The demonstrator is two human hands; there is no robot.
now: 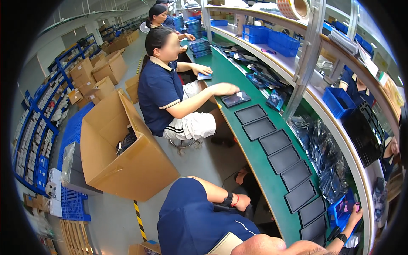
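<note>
My left hand [242,202], with a black band and a red bracelet at the wrist, is low beside the bench edge; its fingers are mostly hidden. At the far side of the green bench top [231,121], my right hand [355,215] reaches to a blue bin [338,214]. Its fingers curl at the bin's right rim, by a small pink and dark item [347,205] too small to make out. Left of that bin, a row of several shallow black trays [296,175] runs along the bench. Clear plastic bags with dark contents [325,153] lie beside the trays.
Beyond the trays, a seated co-worker [159,85] touches a dark tray [236,99] and a small blue item [204,76]. A large open carton [127,157] stands on the floor at left. Metal shelf posts [307,55] rise along the bench, with blue bins [282,43] on the shelf.
</note>
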